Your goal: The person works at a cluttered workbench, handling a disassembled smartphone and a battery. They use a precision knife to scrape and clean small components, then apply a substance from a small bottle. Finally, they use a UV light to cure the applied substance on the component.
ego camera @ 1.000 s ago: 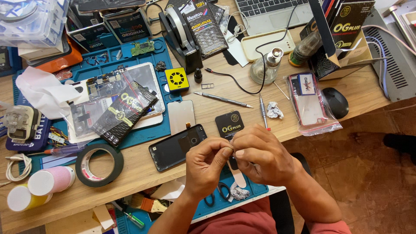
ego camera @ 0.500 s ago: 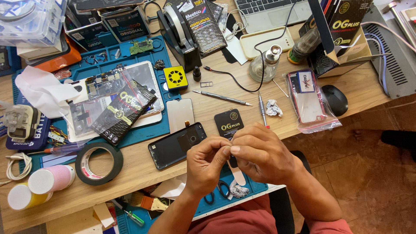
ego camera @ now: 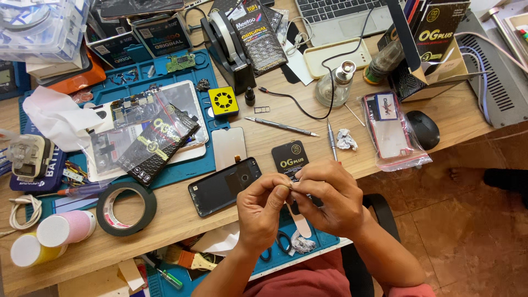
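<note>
While my left hand (ego camera: 263, 206) and right hand (ego camera: 330, 197) pinched a tiny part (ego camera: 290, 187) between closed fingertips, I judged it could slip onto the dark phone (ego camera: 224, 186) just beside them.

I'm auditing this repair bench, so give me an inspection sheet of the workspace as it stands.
Surface: wooden desk with blue work mat.
Job's things: left hand and right hand pinch something too small to identify; black phone lies beside them.
Clutter: black tape roll, tweezers, tape dispenser.
Grippers: both hands closed, fingertips together.
Cables: black wire, white coil.
Surroundings: laptop, tiled floor.
</note>
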